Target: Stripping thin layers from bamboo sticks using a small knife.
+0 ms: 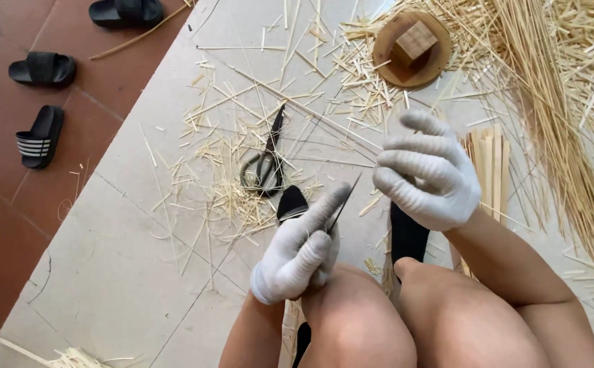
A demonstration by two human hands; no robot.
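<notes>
A thin dark blade (344, 202) stands just below the middle of the frame, held in the left hand (300, 253), which wears a grey knit glove. The fingers of this hand are clenched around the lower part of the blade, and the index finger lies stretched along it toward the tip. The right hand (430, 170), also gloved, is just to the right and a little higher. Its fingers are half curled and loose, and I cannot tell if they pinch a very thin splint or nothing at all.

To do this step well, in my judgement, the blade should stay pointed away from the bare knees at the bottom of the frame, and the right fingers should stay beside the edge, not in front of it.

Left of the hands, the scissors (264, 163) lie on pale sheets on the floor among short cuttings. A round wooden base with a block (413, 48) is at the upper middle, and a long bundle of splints (556, 123) fills the right side.
</notes>
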